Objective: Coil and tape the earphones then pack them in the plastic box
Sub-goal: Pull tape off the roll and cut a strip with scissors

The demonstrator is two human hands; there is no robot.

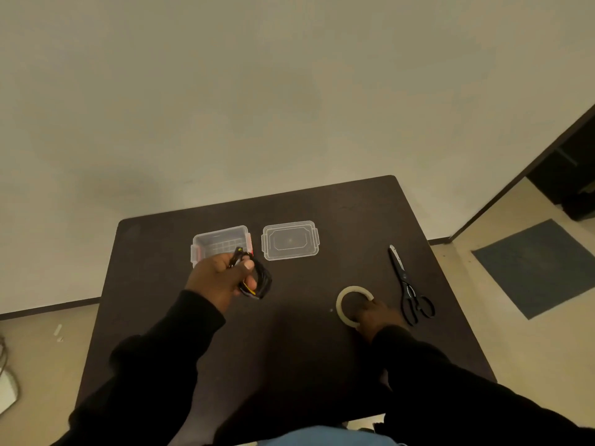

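Note:
My left hand (217, 276) grips the coiled black earphones (260, 278), held just above the dark table (289, 342) and in front of the clear plastic box (219, 243). The box stands open, with red latches at its sides. Its clear lid (289, 240) lies flat to the right of it. My right hand (375, 318) rests on the roll of pale tape (343, 304) at the right of the table, fingers over the roll's near right rim. Whether it grips the roll or only touches it is unclear.
Black scissors (407, 288) lie shut to the right of the tape, blades pointing away. The table's far edge meets a plain wall. A grey mat (541, 268) lies on the floor at right, and a cable (3, 358) at far left.

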